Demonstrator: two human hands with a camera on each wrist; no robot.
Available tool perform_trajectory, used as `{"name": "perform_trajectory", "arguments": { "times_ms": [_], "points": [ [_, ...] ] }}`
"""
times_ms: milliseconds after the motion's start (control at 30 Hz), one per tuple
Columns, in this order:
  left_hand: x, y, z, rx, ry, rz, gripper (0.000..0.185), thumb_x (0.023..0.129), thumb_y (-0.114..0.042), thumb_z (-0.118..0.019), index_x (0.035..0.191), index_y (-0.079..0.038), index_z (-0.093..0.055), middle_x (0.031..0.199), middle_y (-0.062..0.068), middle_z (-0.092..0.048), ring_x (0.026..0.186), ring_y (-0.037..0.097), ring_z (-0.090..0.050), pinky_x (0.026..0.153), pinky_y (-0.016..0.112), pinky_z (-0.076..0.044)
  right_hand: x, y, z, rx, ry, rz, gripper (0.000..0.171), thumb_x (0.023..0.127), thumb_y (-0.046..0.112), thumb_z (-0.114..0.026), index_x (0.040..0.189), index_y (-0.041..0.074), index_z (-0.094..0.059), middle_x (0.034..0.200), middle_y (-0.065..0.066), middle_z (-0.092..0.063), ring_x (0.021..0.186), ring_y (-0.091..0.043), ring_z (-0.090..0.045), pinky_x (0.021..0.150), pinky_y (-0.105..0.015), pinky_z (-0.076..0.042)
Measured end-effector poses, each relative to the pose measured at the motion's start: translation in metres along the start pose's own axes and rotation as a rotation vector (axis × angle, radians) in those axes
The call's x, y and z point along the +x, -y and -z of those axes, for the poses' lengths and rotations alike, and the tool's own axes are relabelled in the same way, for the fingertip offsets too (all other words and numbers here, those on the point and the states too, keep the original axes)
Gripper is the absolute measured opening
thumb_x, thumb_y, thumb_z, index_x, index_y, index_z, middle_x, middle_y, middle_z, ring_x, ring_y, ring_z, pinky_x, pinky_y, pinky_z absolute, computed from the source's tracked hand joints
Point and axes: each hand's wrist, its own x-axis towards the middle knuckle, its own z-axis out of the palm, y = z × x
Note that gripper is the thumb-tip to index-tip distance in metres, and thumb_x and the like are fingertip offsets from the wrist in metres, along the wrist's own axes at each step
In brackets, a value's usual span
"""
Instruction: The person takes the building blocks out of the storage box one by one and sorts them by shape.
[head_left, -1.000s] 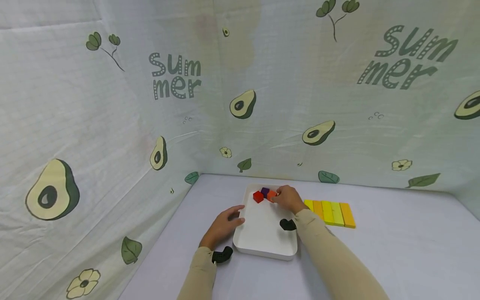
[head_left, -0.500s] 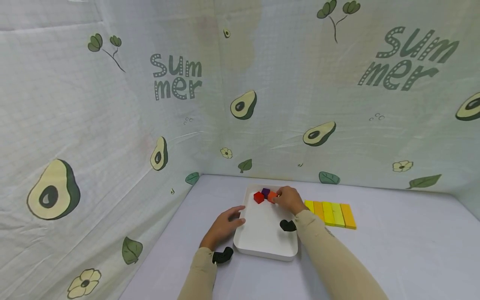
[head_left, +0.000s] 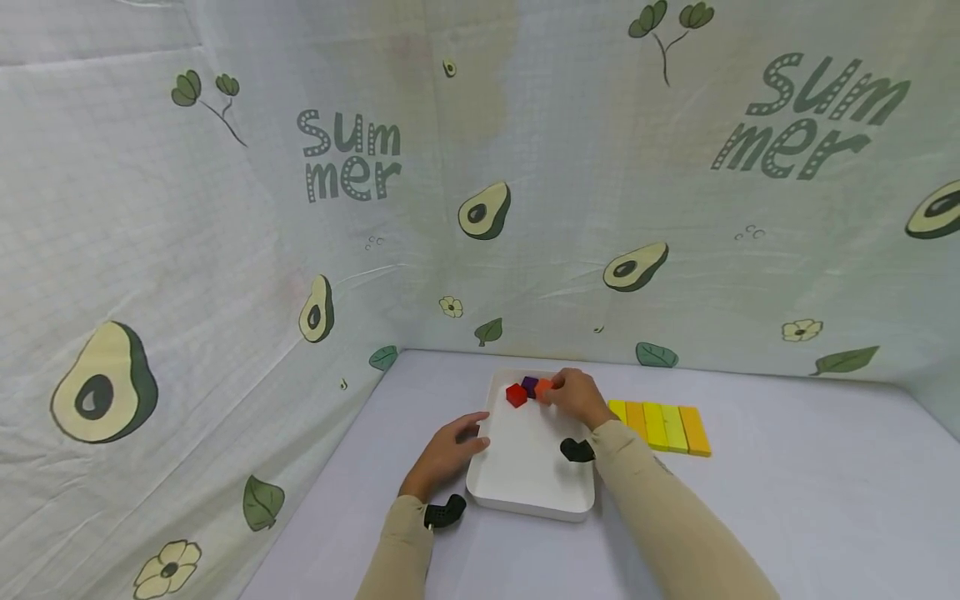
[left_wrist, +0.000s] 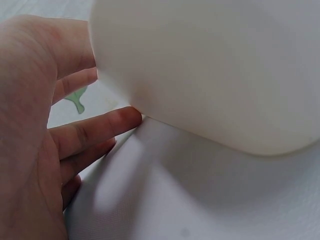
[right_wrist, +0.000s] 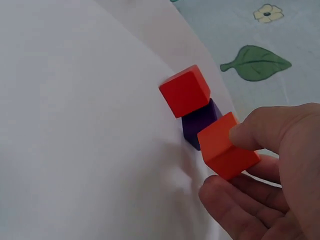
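Observation:
In the head view my left hand point(head_left: 442, 457) is at the left side of a shallow white tray point(head_left: 527, 498). The left wrist view has its upper digit passing behind the tray wall point(left_wrist: 215, 75) and a fingertip touching the lower outer edge. My right hand point(head_left: 576, 397) reaches over the tray's far right corner and pinches an orange cube point(right_wrist: 225, 147) between thumb and fingers. A dark purple cube point(right_wrist: 197, 124) sits close beside the orange one, partly hidden by it. On the purple cube's other side is a red cube point(right_wrist: 185, 91), tilted in the right wrist view.
Several yellow and orange flat blocks point(head_left: 660, 427) lie in a row to the right of the tray, partly behind my right sleeve. A white cloth point(head_left: 810, 483) covers the table. A printed curtain point(head_left: 555, 167) stands behind and at the left.
The orange cube shifts slightly up and left, staying in my right hand beside the purple cube. The left hand, tray and red cube keep their places; the head view drifts a little.

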Motion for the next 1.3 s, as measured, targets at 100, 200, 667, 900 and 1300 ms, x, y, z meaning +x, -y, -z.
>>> {"name": "perform_trajectory", "arguments": {
  "times_ms": [100, 200, 667, 900, 1300],
  "points": [
    [0.0, 0.0, -0.001, -0.01, 0.001, -0.007, 0.049, 0.091, -0.048, -0.069, 0.139, -0.041, -0.058, 0.141, 0.007, -0.056, 0.137, 0.035, -0.043, 0.11, 0.067, -0.029, 0.001, -0.001, 0.003, 0.059, -0.002, -0.002, 0.034, 0.093, 0.022, -0.071, 0.117, -0.001, -0.064, 0.107, -0.014, -0.065, 0.089, -0.028, -0.06, 0.085, -0.042, -0.055],
    [0.0, -0.001, -0.001, -0.018, 0.001, -0.006, 0.049, 0.092, -0.047, -0.069, 0.139, -0.04, -0.058, 0.141, 0.008, -0.056, 0.138, 0.034, -0.042, 0.111, 0.066, -0.029, 0.0, -0.001, 0.007, 0.121, 0.001, -0.005, 0.038, 0.094, 0.023, -0.07, 0.122, -0.001, -0.062, 0.113, -0.015, -0.064, 0.087, -0.026, -0.063, 0.085, -0.04, -0.056],
    [-0.001, 0.003, -0.003, -0.037, -0.008, 0.017, 0.048, 0.092, -0.046, -0.069, 0.138, -0.042, -0.057, 0.143, 0.007, -0.055, 0.138, 0.034, -0.041, 0.11, 0.066, -0.029, -0.029, 0.015, 0.037, 0.382, -0.029, 0.061, 0.039, 0.095, 0.019, -0.065, 0.126, -0.001, -0.057, 0.119, -0.019, -0.062, 0.099, -0.035, -0.068, 0.084, -0.036, -0.059],
    [-0.002, 0.001, -0.001, -0.027, -0.009, 0.021, 0.05, 0.091, -0.047, -0.069, 0.139, -0.041, -0.057, 0.143, 0.007, -0.054, 0.138, 0.034, -0.041, 0.111, 0.066, -0.029, -0.054, 0.007, 0.048, 0.479, -0.055, 0.041, 0.04, 0.096, 0.019, -0.065, 0.128, -0.003, -0.056, 0.121, -0.02, -0.061, 0.094, -0.027, -0.07, 0.084, -0.038, -0.059],
    [0.0, -0.003, -0.002, -0.007, -0.02, 0.023, 0.049, 0.093, -0.044, -0.068, 0.14, -0.038, -0.057, 0.142, 0.008, -0.055, 0.137, 0.035, -0.042, 0.11, 0.067, -0.029, -0.085, 0.0, 0.06, 0.498, -0.1, -0.015, 0.043, 0.098, 0.029, -0.065, 0.133, 0.007, -0.055, 0.13, -0.015, -0.058, 0.104, -0.031, -0.068, 0.094, -0.038, -0.055]
  ]
}}
